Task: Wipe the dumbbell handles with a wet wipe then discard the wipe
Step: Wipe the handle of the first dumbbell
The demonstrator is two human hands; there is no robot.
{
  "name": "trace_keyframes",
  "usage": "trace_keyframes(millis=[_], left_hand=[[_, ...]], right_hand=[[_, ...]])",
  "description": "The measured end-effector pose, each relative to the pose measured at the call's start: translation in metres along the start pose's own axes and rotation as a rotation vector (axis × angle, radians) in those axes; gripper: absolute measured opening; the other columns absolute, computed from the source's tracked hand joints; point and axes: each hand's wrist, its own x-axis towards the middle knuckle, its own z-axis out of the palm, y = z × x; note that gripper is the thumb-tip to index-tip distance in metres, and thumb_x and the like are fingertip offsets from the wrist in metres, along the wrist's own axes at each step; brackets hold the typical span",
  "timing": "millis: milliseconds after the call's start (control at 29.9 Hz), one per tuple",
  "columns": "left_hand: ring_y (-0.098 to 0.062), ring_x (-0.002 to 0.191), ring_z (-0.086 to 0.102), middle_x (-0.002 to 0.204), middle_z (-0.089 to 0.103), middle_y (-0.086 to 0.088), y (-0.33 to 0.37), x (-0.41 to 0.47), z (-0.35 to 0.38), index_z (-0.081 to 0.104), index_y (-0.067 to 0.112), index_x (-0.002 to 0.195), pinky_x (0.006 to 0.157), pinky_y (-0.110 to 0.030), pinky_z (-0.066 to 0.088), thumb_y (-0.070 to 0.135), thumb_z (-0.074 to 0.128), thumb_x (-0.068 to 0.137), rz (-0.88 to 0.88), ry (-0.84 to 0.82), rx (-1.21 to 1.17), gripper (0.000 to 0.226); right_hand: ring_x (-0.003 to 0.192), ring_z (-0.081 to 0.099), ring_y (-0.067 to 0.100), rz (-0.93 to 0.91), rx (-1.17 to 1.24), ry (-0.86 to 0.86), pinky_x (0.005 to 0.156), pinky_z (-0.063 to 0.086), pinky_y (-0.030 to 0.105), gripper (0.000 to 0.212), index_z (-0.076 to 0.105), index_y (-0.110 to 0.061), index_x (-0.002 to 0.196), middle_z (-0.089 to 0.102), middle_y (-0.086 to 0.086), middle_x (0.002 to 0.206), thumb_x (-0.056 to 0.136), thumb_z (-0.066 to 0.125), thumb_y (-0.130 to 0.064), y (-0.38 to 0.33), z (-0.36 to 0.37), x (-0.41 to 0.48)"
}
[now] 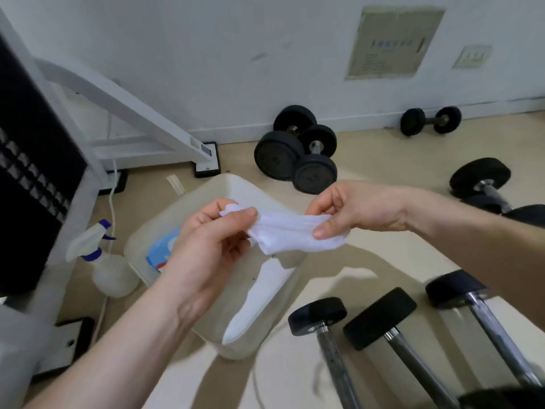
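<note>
At the far left stands a black grille [26, 172] in a white frame [118, 104]. A spray bottle [109, 267], white with a blue trigger, sits on the floor just beside it. Right of the bottle is a pale tub [236, 180], and a blue pack [160, 252] lies in its left end, partly hidden by the left hand [203, 252]. That hand is raised over the tub, with thumb and forefinger pinching the left end of the wipe [295, 231]. The wipe is white and crumpled, stretched in the air between both hands above the tub, and it touches no dumbbell. The right hand [354, 208] pinches its right end between the thumb and curled fingers. Behind the hands, by the wall, a big pair [279, 154] of dumbbells lies close together. Below the right forearm, three more lie side by side on the floor with their black heads toward the tub and their chrome handles running to the bottom edge: the left dumbbell [317, 315], the middle dumbbell [380, 318] and the right dumbbell [455, 287]. On the wall hangs a beige panel [395, 42], with a small dumbbell [430, 121] against the skirting below it and a switch plate [472, 56] to its right. Near the right edge lies an end dumbbell [480, 175], its lower part behind the arm.
</note>
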Motion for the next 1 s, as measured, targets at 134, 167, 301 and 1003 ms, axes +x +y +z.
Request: trace_keyframes(millis=[134,167,301,1003], left_hand=[[-0.009,0.042,0.035,0.052,0.042,0.003,-0.009,0.010,0.023,0.049,0.018,0.073,0.045,-0.022,0.029,0.002,0.061,0.083,0.005,0.028,-0.090,0.023],[-0.007,0.039,0.029,0.050,0.038,0.006,-0.013,0.016,0.032,0.047,0.018,0.075,0.042,-0.020,0.026,0.000,0.057,0.088,0.007,0.033,-0.090,0.024],[-0.012,0.042,0.042,0.048,0.048,0.009,-0.042,0.027,0.071,0.053,0.014,0.091,0.052,-0.030,0.039,0.015,0.058,0.091,0.052,0.047,0.260,0.006],[-0.015,0.060,0.066,0.071,0.070,-0.010,-0.103,-0.056,0.113,0.056,0.012,0.085,0.052,-0.020,0.041,0.013,0.059,0.092,-0.380,0.039,0.935,0.007]], right_hand=[[0.066,0.064,0.011,0.059,-0.022,-0.001,0.063,0.051,0.019,0.007,0.068,-0.010,0.083,0.069,0.002,0.075,0.080,0.069,-0.004,0.004,-0.017,-0.026],[0.068,0.063,0.011,0.067,0.062,0.040,0.065,0.049,0.021,0.008,0.065,-0.008,0.086,0.068,0.002,0.077,0.079,0.067,-0.007,0.007,-0.022,-0.039],[0.070,0.053,0.010,0.098,0.382,0.185,0.062,0.039,0.020,0.022,0.055,-0.007,0.100,0.058,0.002,0.082,0.079,0.056,-0.011,0.029,-0.038,-0.097],[0.060,0.055,0.001,0.003,0.654,0.458,0.060,0.045,0.016,0.037,0.059,-0.023,0.124,0.057,-0.002,0.102,0.090,0.059,-0.009,0.157,0.080,-0.075]])
